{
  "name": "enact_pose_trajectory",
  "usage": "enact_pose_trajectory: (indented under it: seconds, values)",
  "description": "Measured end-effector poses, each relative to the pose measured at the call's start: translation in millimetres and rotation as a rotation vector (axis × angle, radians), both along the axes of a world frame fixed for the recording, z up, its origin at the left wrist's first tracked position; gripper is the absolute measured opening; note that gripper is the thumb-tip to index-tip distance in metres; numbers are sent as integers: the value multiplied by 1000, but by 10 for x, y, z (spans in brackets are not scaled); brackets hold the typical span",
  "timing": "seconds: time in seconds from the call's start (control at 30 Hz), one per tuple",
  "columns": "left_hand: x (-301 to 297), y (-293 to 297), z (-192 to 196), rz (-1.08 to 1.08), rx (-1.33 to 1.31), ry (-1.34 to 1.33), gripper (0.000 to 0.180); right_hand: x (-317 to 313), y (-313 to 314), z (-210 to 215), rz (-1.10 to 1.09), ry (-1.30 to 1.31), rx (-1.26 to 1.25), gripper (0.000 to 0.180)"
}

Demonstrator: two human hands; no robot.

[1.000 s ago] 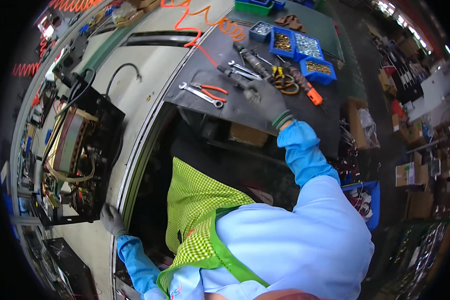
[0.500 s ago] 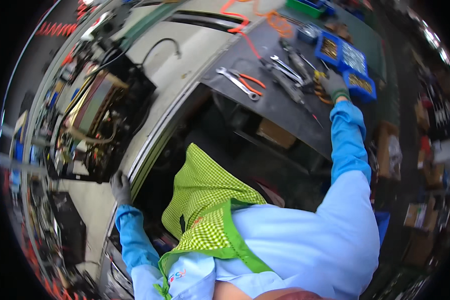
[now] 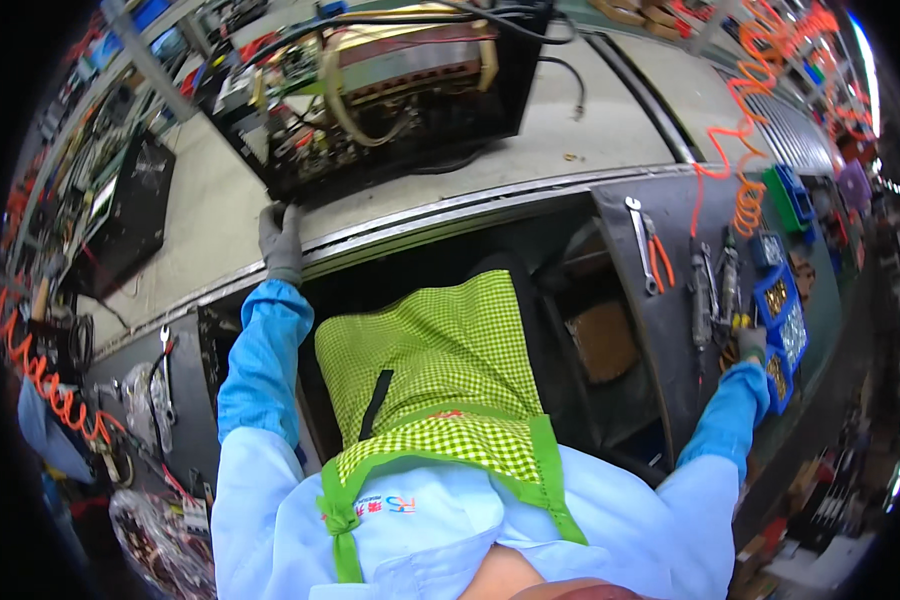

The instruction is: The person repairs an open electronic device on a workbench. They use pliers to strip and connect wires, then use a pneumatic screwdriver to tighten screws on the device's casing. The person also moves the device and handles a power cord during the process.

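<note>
Risk first: my right hand [image 3: 751, 345] is stretched far out to the right edge of the frame, at the blue parts bins [image 3: 782, 318] and the row of hand tools on the dark side tray [image 3: 670, 330]. Reaching that far while looking elsewhere, I judge I could knock the screwdriver-type tools [image 3: 715, 290] off the tray or tip small parts out of a bin. The orange coiled air hose [image 3: 745, 190] hangs just above that area; a sleeve snag is possible.

Second risk: my left hand [image 3: 282, 245] sits on the metal edge of the workbench [image 3: 450, 215], just below the open black equipment chassis [image 3: 390, 85] with exposed wiring. A slip upward puts the glove into the wiring.

Pose: both arms spread wide, blue sleeves, grey gloves. Left arm goes up to centre left, fingers curled over the bench edge, gripping the rail, nothing else in it. Right arm is extended low right, wrist bent toward the bins. The fingers look closed around something small and yellowish, but it's too small in the frame; can't tell what, or whether it's really held.

Wrench [image 3: 638, 240] and orange-handled pliers [image 3: 658, 262] lie untouched on the tray, above the right hand.
</note>
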State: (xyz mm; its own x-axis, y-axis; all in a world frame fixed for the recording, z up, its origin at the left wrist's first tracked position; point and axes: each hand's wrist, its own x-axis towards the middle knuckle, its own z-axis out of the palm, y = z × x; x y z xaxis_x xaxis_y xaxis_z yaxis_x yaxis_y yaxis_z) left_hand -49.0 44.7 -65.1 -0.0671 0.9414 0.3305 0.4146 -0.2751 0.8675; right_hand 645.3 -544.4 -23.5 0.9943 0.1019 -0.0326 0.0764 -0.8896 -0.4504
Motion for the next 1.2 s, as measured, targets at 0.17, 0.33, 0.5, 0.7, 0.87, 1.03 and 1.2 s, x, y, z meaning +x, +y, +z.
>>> enact_pose_trajectory:
  seconds: [0.17, 0.33, 0.5, 0.7, 0.87, 1.03, 1.2]
  values:
    - [-477, 225, -40, 41, 52, 330, 75, -467, -308, 608, 16, 265, 332, 41]
    - [-246, 363, 325, -264, -95, 227, 95, -1404, 145, 1579, 184, 90, 692, 39]
    - [-159, 595, -104, -252, -102, 2, 83, -2420, 1511, 1631, 737, 161, 1062, 39]
    - [39, 468, 131, -36, -82, 57, 59, -3979, 3400, 704, 1067, 1724, 1275, 67]
    - [145, 248, 172, 135, -21, 287, 58, -4680, 4104, 544, 1189, 1601, 725, 58]
    - [135, 291, 30, 97, 103, 167, 68, -4795, 4783, 566, 1637, 543, 145, 44]
    - [135, 312, 19, 63, 40, 123, 71, -4918, 5134, 639, 1639, 111, -117, 44]
